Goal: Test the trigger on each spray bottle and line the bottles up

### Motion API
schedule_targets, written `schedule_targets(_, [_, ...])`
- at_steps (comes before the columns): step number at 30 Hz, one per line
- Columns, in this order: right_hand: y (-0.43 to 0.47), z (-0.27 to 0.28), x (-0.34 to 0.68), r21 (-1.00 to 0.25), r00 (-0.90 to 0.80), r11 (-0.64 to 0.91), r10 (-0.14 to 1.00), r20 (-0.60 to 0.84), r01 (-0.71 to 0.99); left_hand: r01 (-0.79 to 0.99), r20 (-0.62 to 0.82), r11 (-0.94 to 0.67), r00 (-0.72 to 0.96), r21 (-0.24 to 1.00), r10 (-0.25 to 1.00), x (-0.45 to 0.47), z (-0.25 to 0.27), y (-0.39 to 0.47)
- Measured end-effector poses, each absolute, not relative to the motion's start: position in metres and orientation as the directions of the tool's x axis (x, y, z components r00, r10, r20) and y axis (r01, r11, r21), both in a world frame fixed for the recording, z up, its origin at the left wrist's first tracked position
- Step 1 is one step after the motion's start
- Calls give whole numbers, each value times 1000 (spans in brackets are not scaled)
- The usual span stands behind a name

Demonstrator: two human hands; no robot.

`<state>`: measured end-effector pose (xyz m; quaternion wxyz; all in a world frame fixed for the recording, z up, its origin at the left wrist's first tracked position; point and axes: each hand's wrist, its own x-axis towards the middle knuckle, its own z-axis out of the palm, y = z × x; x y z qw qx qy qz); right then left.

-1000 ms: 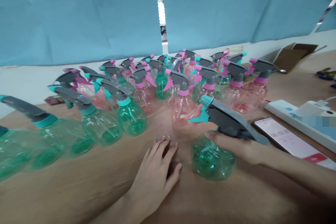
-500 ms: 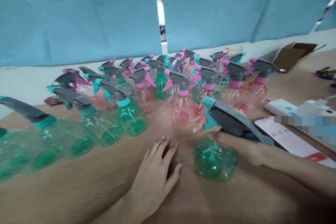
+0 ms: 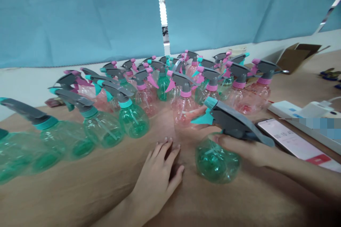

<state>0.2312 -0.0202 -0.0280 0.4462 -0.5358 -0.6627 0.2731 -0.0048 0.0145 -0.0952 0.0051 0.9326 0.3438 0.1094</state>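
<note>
My right hand [image 3: 239,145] is wrapped around the neck of a green spray bottle [image 3: 217,159] with a grey and turquoise spray head. Its thumb lies across the near side; the fingers reach out behind the turquoise trigger [image 3: 204,117], partly hidden by it. The trigger stands out from the neck. My left hand [image 3: 160,170] rests palm down on the wooden table [image 3: 106,188], fingers loosely apart, holding nothing. Green spray bottles [image 3: 133,120] line up to its left, and a pink spray bottle [image 3: 183,108] stands just beyond the held one.
Several more pink and green spray bottles crowd the back of the table. On the right lie a phone [image 3: 295,142] with a lit screen and a white power strip [image 3: 287,108] with a plug. An open cardboard box [image 3: 298,58] sits farther back. Blue cloth [image 3: 93,14] covers the wall.
The trigger has swung out from the neck as my right fingers straightened to the left. The held bottle shifted very slightly left. My left hand stayed put.
</note>
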Motion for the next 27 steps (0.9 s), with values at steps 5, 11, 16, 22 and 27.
schedule_targets(5, [-18, -32, 233, -851, -73, 261, 964, 256, 456, 630, 205, -771, 746, 92, 633, -5, -95, 15])
schedule_targets(11, [-17, -28, 226, -885, -45, 279, 958, 283, 373, 634, 189, -768, 746, 91, 639, -4, -93, 14])
schedule_targets(16, [-17, -24, 224, -887, -42, 256, 965, 260, 385, 636, 204, -767, 742, 87, 638, -4, -94, 14])
schedule_targets(22, [-18, -26, 224, -884, -48, 265, 962, 268, 384, 640, 187, -763, 742, 93, 644, -4, -93, 14])
schedule_targets(27, [-18, -25, 224, -897, -33, 262, 963, 268, 357, 634, 193, -768, 746, 91, 638, -3, -92, 14])
